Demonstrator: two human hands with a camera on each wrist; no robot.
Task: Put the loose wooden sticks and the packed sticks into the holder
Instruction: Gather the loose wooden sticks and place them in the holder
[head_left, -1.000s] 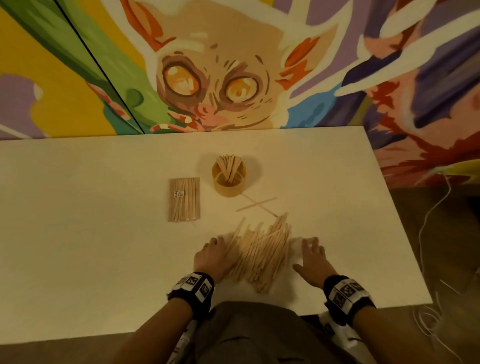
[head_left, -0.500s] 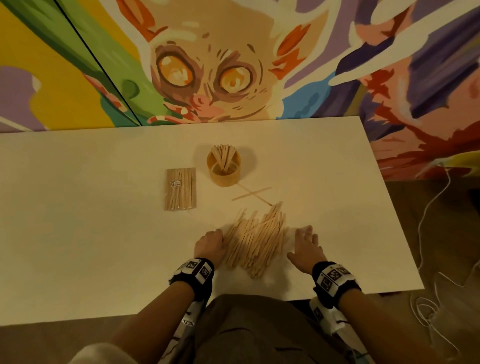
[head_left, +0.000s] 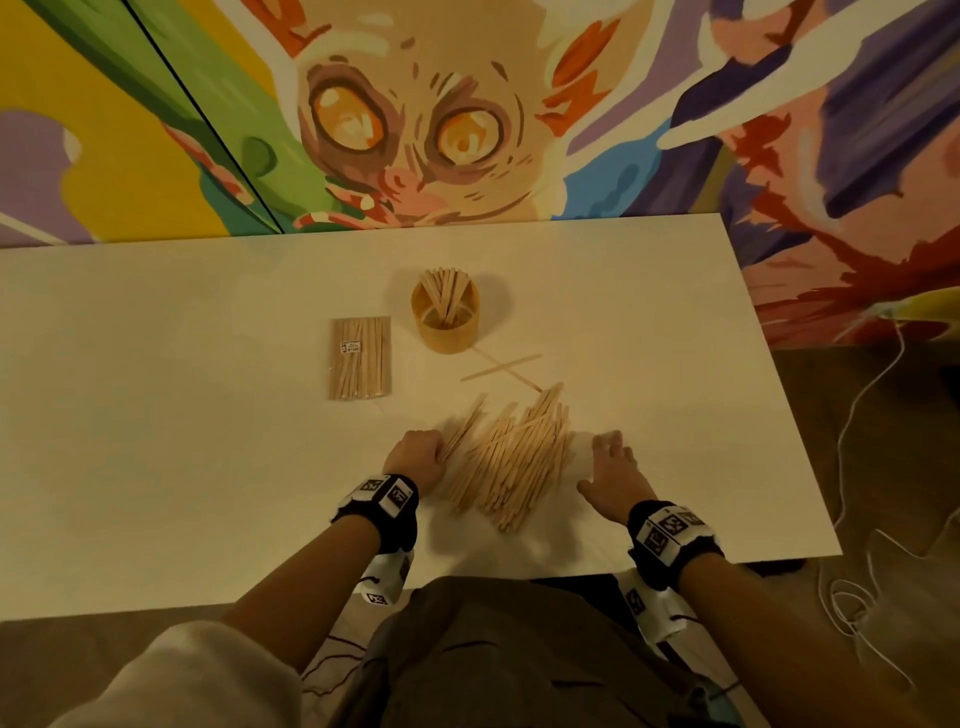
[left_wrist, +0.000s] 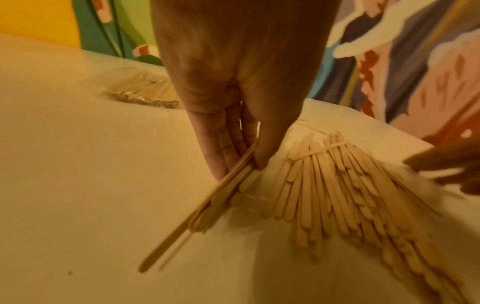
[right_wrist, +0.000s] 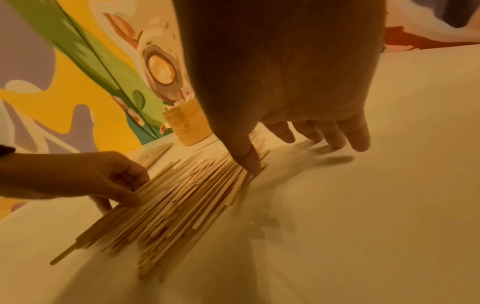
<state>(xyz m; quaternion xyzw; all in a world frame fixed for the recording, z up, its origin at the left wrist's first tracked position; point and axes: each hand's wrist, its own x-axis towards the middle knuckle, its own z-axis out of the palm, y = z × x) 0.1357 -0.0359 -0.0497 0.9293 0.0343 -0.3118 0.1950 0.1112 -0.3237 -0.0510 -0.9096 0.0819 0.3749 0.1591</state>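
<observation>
A pile of loose wooden sticks (head_left: 511, 457) lies on the white table (head_left: 156, 415) between my hands. My left hand (head_left: 415, 457) pinches a small bunch of sticks (left_wrist: 223, 191) at the pile's left edge, thumb on one side and fingers on the other. My right hand (head_left: 615, 470) is open at the pile's right side; its thumb (right_wrist: 246, 158) touches the sticks and its fingers (right_wrist: 324, 133) spread on the table. The round wooden holder (head_left: 445, 322) stands farther back with several sticks upright in it. The packed sticks (head_left: 359, 357) lie flat to its left.
Two crossed loose sticks (head_left: 501, 368) lie between the holder and the pile. A painted wall (head_left: 415, 130) runs along the table's far edge. White cables (head_left: 857, 571) trail on the floor past the table's right edge.
My left hand's fingers have closed on a few sticks at the pile's left edge and drawn them slightly apart from the rest. The right hand stays beside the pile.
</observation>
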